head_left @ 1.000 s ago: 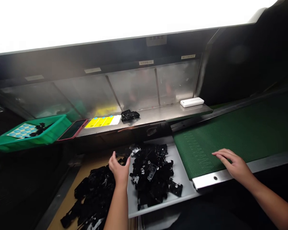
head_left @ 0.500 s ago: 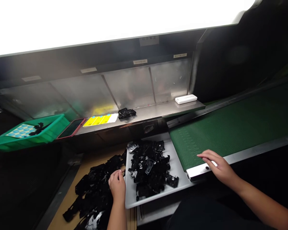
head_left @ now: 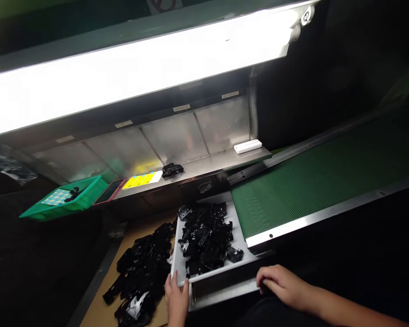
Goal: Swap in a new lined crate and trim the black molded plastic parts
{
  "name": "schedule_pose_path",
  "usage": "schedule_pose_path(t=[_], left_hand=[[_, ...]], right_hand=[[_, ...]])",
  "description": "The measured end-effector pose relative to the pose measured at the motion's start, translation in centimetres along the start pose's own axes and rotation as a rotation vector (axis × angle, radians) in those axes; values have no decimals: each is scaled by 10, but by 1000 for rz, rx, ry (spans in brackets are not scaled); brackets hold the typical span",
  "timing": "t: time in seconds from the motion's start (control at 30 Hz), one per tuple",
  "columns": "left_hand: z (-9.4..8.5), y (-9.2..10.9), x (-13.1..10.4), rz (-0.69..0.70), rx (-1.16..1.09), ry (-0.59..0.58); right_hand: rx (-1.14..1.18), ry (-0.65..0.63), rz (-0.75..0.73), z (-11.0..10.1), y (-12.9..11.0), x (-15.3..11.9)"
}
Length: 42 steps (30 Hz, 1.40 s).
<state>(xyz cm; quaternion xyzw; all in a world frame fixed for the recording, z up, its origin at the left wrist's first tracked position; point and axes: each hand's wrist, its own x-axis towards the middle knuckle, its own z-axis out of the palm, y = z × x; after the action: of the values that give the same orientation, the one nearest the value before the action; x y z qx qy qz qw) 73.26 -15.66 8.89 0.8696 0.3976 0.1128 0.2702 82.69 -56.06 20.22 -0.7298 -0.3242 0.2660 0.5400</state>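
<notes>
My left hand [head_left: 177,295] is at the near left corner of a white tray [head_left: 221,272], its fingers apart and nothing seen in them. Black plastic parts [head_left: 204,238] lie heaped in that tray. To its left, more black parts [head_left: 146,263] are piled on brown cardboard [head_left: 94,302]. My right hand [head_left: 277,284] hangs in front of the tray's right side, below the end of the belt, with its fingers curled inward; whether they hold anything is hidden.
A green conveyor belt [head_left: 293,190] runs off to the right. The metal shelf [head_left: 207,164] bears a white device [head_left: 248,146], black parts [head_left: 172,170], a yellow sheet [head_left: 141,180] and a red-edged phone [head_left: 109,191]. At its left is a green bin [head_left: 85,200].
My right hand has moved down and left, away from the belt's edge, and its fingers have curled. My left hand has shifted down to the tray's corner and spread. The view has tilted up.
</notes>
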Motion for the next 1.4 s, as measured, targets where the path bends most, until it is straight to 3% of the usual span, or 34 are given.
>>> schedule_pose_path(t=[0.17,0.33,0.47,0.57,0.63,0.73,0.9,1.2,1.3,1.4], left_hand=[[-8,7,-1,-58,63,-63],[-14,13,6,-78,120,-50],[-12,12,16,-121,94,-36],[-11,2,33,-141,28,-67],[-12,-8,46,-132,-37,-126],[-12,-25,66,-72,-180,-276],[-7,-56,83,-72,-458,-565],[-6,-92,88,-155,-772,-921],[-2,-98,89,-202,-808,-998],[1,-102,88,-232,-870,-1042]], right_hand=[[240,-11,111,22,25,-26],[232,-12,61,31,21,-30],[139,-81,1,40,12,-11],[23,-9,-18,57,17,24],[-63,112,54,72,29,58],[-161,307,274,89,55,113],[-218,479,595,92,96,175],[-239,557,940,103,114,188],[-293,582,921,105,109,185],[-412,595,774,112,94,184]])
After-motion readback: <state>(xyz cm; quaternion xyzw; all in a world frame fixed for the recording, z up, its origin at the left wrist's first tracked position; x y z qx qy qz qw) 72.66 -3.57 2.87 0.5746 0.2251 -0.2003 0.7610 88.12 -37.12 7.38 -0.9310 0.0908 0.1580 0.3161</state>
